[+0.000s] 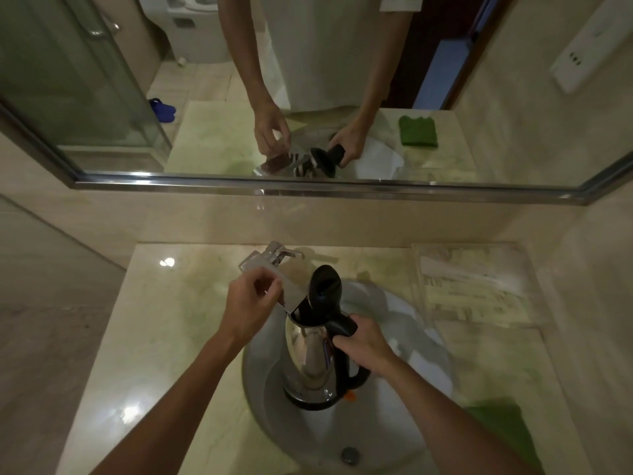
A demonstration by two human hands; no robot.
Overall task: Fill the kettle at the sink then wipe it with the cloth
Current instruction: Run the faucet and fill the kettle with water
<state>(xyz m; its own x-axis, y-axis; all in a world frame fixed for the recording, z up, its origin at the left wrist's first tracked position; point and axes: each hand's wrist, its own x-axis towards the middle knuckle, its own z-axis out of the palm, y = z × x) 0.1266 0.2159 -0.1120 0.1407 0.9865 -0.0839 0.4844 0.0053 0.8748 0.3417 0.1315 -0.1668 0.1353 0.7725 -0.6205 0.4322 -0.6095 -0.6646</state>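
Observation:
A steel kettle [308, 358] with a black handle and base is held over the white sink basin [404, 341]. Its black lid [325, 286] stands flipped up, and the kettle's mouth sits right under the end of the chrome tap spout [291, 293]. My right hand [363, 344] is closed around the black handle. My left hand [250, 303] is at the flat spout, fingers curled and touching it. No water stream is visible. A green cloth [507, 426] lies on the counter at the near right.
The tap's lever [281, 252] rises at the back of the pale marble counter [171, 337]. A clear tray with papers [472, 286] sits at the back right. The basin drain [350, 455] is near me. A wall mirror [102, 97] reflects everything.

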